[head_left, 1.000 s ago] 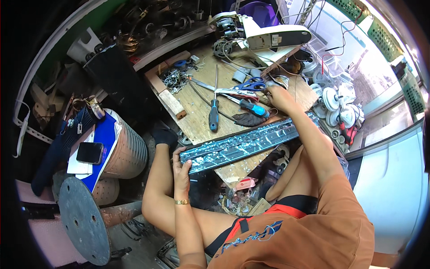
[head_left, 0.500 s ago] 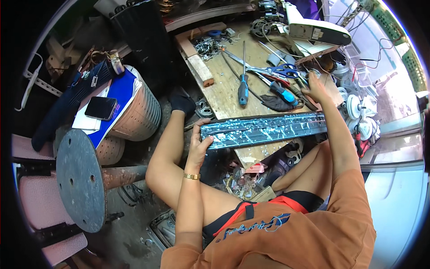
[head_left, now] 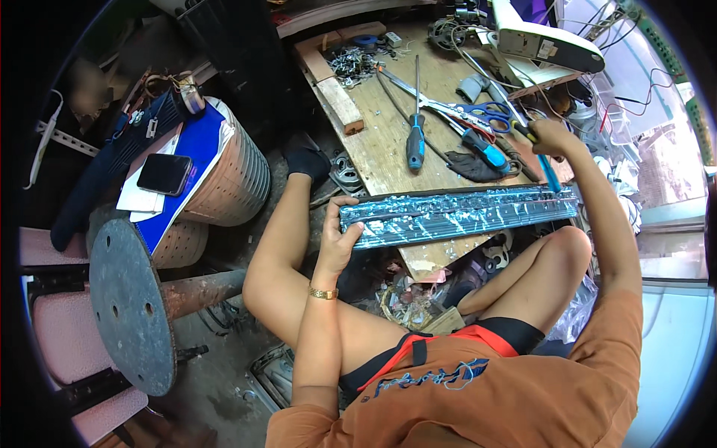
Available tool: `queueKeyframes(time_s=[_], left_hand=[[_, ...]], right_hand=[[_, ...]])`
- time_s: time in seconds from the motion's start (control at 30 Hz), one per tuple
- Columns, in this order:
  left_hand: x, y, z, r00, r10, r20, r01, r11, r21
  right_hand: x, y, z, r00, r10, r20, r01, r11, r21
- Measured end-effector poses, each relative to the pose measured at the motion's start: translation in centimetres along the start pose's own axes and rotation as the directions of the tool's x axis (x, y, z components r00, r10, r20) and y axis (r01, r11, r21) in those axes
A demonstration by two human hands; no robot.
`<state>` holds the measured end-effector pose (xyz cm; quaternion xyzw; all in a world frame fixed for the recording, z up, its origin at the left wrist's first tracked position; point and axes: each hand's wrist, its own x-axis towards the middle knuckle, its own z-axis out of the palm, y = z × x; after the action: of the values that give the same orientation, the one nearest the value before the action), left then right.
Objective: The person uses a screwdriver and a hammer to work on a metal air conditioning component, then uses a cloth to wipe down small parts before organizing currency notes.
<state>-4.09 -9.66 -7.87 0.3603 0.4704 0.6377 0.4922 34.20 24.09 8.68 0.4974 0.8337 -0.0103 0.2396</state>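
A long, dark ribbed panel (head_left: 455,216) with shiny blue-white streaks and crumbly bits over its surface lies across the near edge of the wooden board. My left hand (head_left: 340,237) grips its left end, thumb on top and fingers over the far edge. Above the panel's right end, my right hand (head_left: 559,140) is closed around a slim tool with a blue part (head_left: 551,173) that points down to the panel; its exact kind is unclear. Near that hand lie blue-handled scissors (head_left: 485,116) and two screwdrivers with blue-and-black handles, one (head_left: 415,145) apart and one (head_left: 485,153) on a dark cloth.
Small metal pieces (head_left: 355,66) are heaped at the board's far left, beside wooden blocks (head_left: 340,104). A white appliance part (head_left: 549,48) stands far right. Left are a ribbed drum (head_left: 231,179) bearing a phone (head_left: 164,173), and a round metal plate (head_left: 131,306) on a post.
My right hand has lifted from among the tools and moved right and nearer, now with the slim blue tool in it. The panel has shifted slightly right, still in my left hand.
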Motion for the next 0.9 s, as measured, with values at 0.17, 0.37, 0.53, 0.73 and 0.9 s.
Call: queueKeyframes(time_s=[0.17, 0.37, 0.53, 0.73, 0.9], left_hand=[[0.1, -0.1, 0.3, 1.0, 0.013, 0.026, -0.012, 1.0, -0.024], [0.2, -0.1, 0.6, 1.0, 0.028, 0.012, -0.029, 0.999, 0.02], [-0.3, 0.0, -0.2, 1.0, -0.019, 0.0, 0.019, 1.0, -0.009], [0.0, -0.4, 0.1, 1.0, 0.017, -0.002, -0.017, 1.0, 0.006], [1.3, -0.7, 2.8, 0.996, -0.034, 0.08, 0.043, 0.991, -0.124]], right_hand=[[-0.3, 3.8, -2.9, 0.989, -0.147, 0.0, 0.145, 0.979, -0.143], [-1.5, 2.8, -5.4, 0.991, -0.118, -0.055, 0.058, 0.774, -0.631], [-0.2, -1.4, -8.5, 0.971, -0.117, -0.21, -0.014, 0.845, -0.535], [3.2, 0.0, -9.2, 0.827, -0.143, -0.544, 0.207, 0.977, 0.058], [6.2, 4.3, -15.4, 0.646, 0.095, -0.757, 0.451, 0.753, 0.479]])
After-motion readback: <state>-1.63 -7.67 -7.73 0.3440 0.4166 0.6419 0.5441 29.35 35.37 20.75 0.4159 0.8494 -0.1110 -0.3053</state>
